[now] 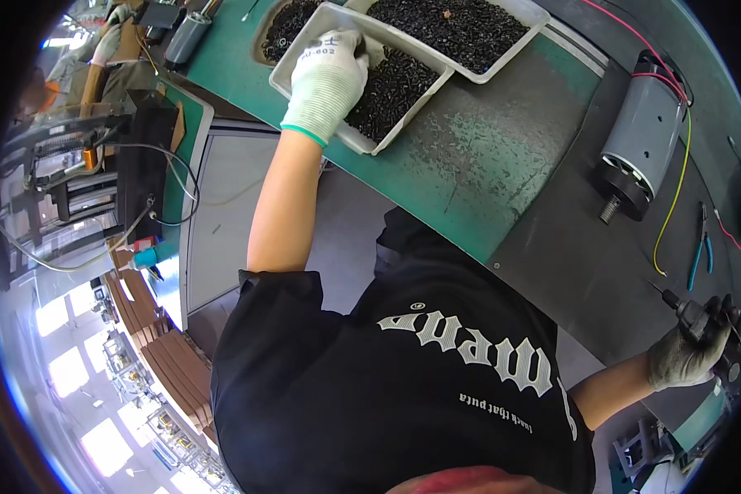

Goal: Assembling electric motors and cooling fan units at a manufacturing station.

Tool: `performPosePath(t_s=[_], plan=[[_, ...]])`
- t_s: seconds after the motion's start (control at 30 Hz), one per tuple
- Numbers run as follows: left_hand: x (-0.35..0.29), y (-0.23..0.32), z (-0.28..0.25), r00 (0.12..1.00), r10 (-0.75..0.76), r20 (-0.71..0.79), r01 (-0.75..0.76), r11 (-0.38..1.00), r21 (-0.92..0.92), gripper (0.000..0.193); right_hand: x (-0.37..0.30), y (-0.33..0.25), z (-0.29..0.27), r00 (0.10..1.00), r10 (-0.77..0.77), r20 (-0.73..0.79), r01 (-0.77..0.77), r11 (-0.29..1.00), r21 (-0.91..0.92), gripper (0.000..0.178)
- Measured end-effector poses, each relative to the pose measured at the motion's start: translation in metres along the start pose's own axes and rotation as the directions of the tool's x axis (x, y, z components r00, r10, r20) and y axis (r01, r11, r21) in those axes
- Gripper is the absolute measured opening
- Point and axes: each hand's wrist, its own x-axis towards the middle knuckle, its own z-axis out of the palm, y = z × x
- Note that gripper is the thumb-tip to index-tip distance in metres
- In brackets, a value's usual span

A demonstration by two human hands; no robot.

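Note:
My left hand [329, 72], in a white glove with a green cuff, reaches into a white plastic bin [376, 148] of small black screws [391, 90]. Its fingers curl down among the screws; whatever they pinch is hidden. At the far right, my right hand [690, 356], in a grey-white glove, is wrapped round a black power screwdriver [693, 317]. The screwdriver's thin bit points up and left, toward the bench. Beyond it lies a grey cylindrical motor [646, 140] with a black end and a threaded shaft.
Another bin [479, 77] of black parts stands beside the first. Blue-handled pliers [700, 255] and a yellow wire [679, 193] lie near the motor. The green bench top [469, 185] is worn. A second motor [188, 39] and a gloved person [107, 45] are at upper left.

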Motion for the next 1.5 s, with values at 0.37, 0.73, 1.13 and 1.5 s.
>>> performPosePath(t_s=[0.37, 0.73, 1.13, 1.5], plan=[[-0.005, -0.004, -0.001, 1.000, 0.000, 0.007, 0.000, 1.000, 0.029, 0.024, -0.021, -0.006, 0.031, 0.997, -0.075, -0.012, 0.074, 0.996, -0.050, 0.034], [-0.104, 0.195, -0.031, 0.777, 0.615, 0.138, 0.615, -0.692, -0.379, 0.032, -0.042, -0.063, 0.166, 0.959, -0.075, 0.274, -0.173, 0.613, 0.771, 0.020], [-0.127, 0.232, -0.021, 0.656, 0.729, 0.195, 0.753, -0.619, -0.221, 0.035, -0.048, -0.075, 0.155, 0.957, -0.131, 0.259, -0.084, 0.730, 0.678, 0.021], [-0.120, 0.233, -0.026, 0.647, 0.679, 0.347, 0.753, -0.495, -0.434, 0.029, -0.041, -0.056, 0.148, 0.946, -0.135, 0.295, -0.103, 0.737, 0.668, 0.021]])
